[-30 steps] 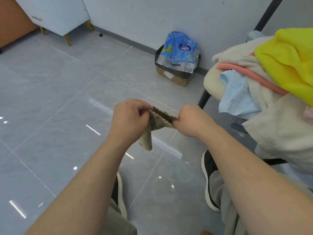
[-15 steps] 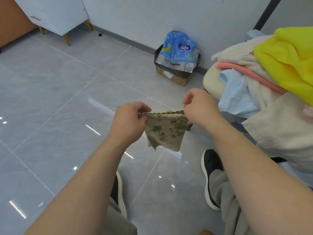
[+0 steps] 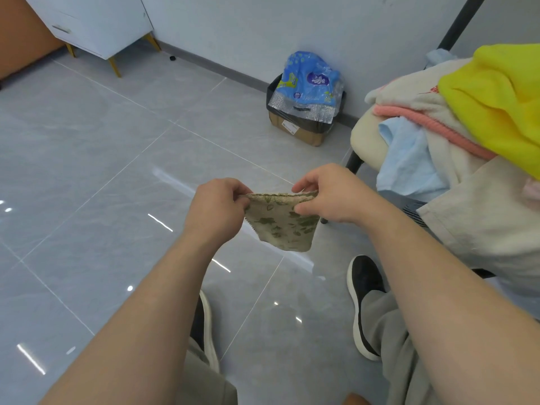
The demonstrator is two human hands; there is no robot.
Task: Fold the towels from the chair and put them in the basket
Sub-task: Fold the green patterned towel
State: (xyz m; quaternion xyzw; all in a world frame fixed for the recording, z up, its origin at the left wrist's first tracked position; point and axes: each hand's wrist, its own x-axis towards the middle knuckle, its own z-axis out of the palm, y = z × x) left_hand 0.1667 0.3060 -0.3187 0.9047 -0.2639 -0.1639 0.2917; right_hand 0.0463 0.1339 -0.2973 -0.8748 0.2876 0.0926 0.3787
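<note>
The left hand [image 3: 217, 204] pinches the top left corner of a small beige leaf-print towel [image 3: 282, 226]; the right hand [image 3: 330, 194] grips its top right corner. The towel hangs between them above the grey tiled floor [image 3: 102, 171]. Right of the towel, a chair [image 3: 366, 141] carries heaped towels: yellow towel [image 3: 496, 97], light blue towel [image 3: 409, 162], pink-edged cream towel [image 3: 423, 112].

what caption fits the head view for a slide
Both hands, left hand and right hand, hold a small leaf-print towel by its top edge beside a chair piled with laundry.
</note>
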